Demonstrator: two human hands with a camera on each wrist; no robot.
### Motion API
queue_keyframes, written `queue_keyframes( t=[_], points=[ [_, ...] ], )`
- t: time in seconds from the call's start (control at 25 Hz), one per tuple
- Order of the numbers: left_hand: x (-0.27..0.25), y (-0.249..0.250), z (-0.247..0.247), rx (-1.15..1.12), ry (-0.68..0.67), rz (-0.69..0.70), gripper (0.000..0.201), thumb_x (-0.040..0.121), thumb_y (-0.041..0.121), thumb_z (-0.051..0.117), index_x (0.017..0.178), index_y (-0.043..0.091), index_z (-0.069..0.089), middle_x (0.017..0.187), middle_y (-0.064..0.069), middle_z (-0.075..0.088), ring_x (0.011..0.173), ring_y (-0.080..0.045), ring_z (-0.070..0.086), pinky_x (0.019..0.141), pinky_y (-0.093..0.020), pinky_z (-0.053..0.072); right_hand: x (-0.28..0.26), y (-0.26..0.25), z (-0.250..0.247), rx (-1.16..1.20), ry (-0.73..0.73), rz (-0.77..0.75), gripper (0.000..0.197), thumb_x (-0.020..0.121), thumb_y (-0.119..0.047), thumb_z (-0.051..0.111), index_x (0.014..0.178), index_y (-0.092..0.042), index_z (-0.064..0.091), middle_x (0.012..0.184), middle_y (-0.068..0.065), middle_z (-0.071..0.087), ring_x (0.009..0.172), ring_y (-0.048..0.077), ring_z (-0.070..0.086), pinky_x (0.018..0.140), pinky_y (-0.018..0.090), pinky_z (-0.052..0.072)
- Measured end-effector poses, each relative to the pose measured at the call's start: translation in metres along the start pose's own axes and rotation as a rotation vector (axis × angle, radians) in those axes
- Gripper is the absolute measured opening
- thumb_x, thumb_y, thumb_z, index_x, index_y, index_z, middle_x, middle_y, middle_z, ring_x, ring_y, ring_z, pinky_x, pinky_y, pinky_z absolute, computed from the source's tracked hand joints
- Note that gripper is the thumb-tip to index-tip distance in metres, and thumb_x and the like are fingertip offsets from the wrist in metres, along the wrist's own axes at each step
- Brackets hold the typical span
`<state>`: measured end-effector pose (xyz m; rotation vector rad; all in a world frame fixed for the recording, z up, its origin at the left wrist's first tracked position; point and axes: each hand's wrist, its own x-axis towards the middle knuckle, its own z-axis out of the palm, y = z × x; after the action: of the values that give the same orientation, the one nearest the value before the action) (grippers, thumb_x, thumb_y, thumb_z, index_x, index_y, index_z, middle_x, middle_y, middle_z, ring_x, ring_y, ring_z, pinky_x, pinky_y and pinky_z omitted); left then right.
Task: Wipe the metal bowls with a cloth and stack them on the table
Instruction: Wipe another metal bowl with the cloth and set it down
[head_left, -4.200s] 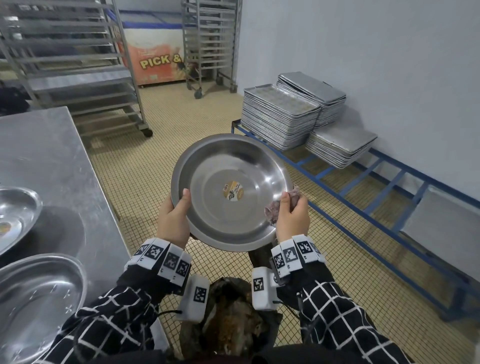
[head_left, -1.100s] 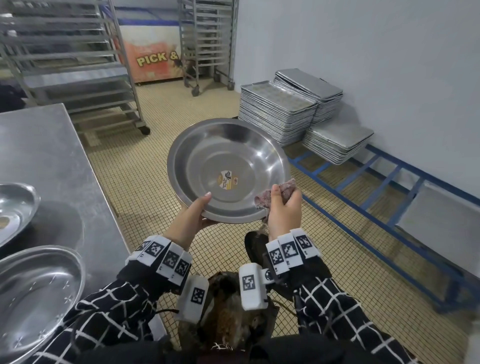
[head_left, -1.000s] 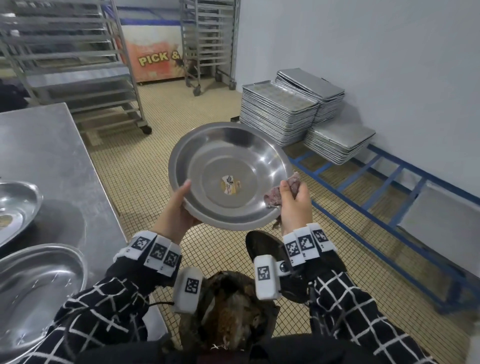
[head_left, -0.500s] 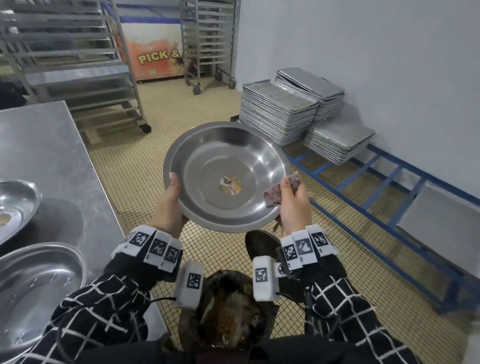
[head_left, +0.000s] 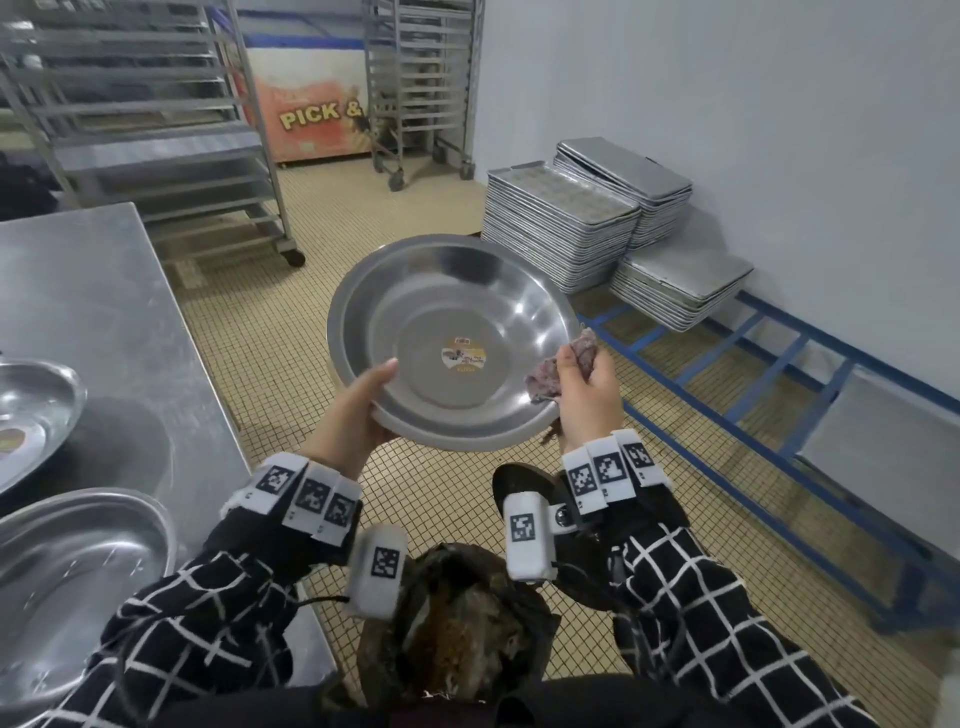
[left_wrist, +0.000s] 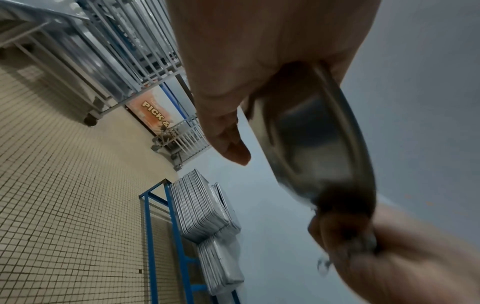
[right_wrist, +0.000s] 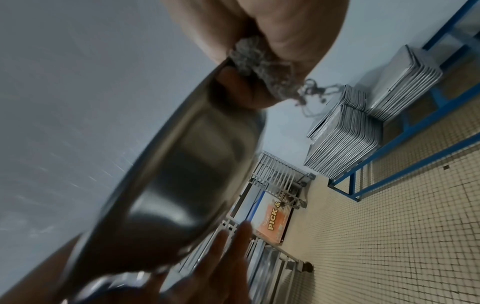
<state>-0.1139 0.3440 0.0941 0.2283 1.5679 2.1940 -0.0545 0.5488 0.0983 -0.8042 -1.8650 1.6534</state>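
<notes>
The head camera looked down from up high, over both arms, at the metal bowl (head_left: 452, 343) held out in front. The steel table (head_left: 104, 312) was left of the bowl and the stacked trays (head_left: 566, 228) were behind it to the right. The left wrist camera sat very close under the bowl (left_wrist: 317, 144), tipped sideways. The right wrist camera was also close beneath the bowl (right_wrist: 176, 174) and tilted. All three views showed the bowl and the trays.

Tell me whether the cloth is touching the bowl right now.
Touching. The right wrist view shows the cloth, bunched in the right hand, pressed against the bowl's rim; the head view agrees.
</notes>
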Motion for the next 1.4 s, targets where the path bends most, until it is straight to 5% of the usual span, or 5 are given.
queue_keyframes(
  t=[0.28, 0.68, 0.96, 1.16, 1.4],
  points=[
    [0.004, 0.021, -0.037, 0.011, -0.002, -0.191, 0.033, 0.086, 0.03, 0.055, 0.106, 0.005, 0.064, 0.077, -0.009, 0.068, 0.063, -0.023, 0.067, 0.062, -0.032, 0.058, 0.017, -0.002, -0.026, -0.219, -0.312, -0.001, 0.037, 0.092, -0.045, 0.052, 0.12, -0.021, 0.059, 0.106, -0.001, 0.067, 0.101, 0.018, 0.064, 0.095, 0.043, 0.049],
    [0.01, -0.01, 0.018, 0.065, 0.09, -0.089, 0.026, 0.101, 0.027, 0.039, 0.103, 0.01, 0.059, 0.096, -0.011, 0.07, 0.087, -0.022, 0.069, 0.081, -0.038, 0.056, -0.009, 0.014, 0.014, 0.033, 0.088, 0.07, 0.028, 0.099, -0.032, 0.044, 0.119, -0.013, 0.046, 0.092, -0.01, 0.053, 0.074, -0.004, 0.051, 0.048, 0.007, 0.04],
    [0.012, -0.022, 0.018, 0.276, -0.059, -0.115, 0.03, 0.095, 0.026, 0.051, 0.119, 0.008, 0.054, 0.101, -0.007, 0.069, 0.091, -0.019, 0.068, 0.083, -0.039, 0.056, 0.001, 0.007, 0.002, 0.019, 0.14, 0.007, 0.032, 0.097, -0.032, 0.048, 0.122, -0.011, 0.049, 0.098, -0.006, 0.056, 0.087, 0.009, 0.058, 0.064, 0.014, 0.044],
    [0.003, 0.012, -0.013, 0.072, -0.077, -0.02, 0.038, 0.091, 0.037, 0.049, 0.114, 0.009, 0.059, 0.088, -0.008, 0.069, 0.076, -0.022, 0.067, 0.069, -0.033, 0.059, 0.02, 0.008, -0.025, -0.115, -0.118, 0.019, 0.041, 0.093, -0.044, 0.052, 0.126, -0.02, 0.053, 0.114, 0.002, 0.063, 0.103, 0.019, 0.063, 0.086, 0.04, 0.053],
    [-0.028, 0.01, -0.035, 0.069, 0.237, 0.036, 0.03, 0.098, 0.032, 0.043, 0.099, 0.012, 0.066, 0.08, -0.005, 0.072, 0.071, -0.019, 0.069, 0.076, -0.035, 0.053, -0.007, -0.007, -0.011, -0.133, -0.272, -0.01, 0.037, 0.095, -0.045, 0.047, 0.123, -0.021, 0.054, 0.111, -0.003, 0.063, 0.104, 0.016, 0.061, 0.094, 0.039, 0.05]
  ],
)
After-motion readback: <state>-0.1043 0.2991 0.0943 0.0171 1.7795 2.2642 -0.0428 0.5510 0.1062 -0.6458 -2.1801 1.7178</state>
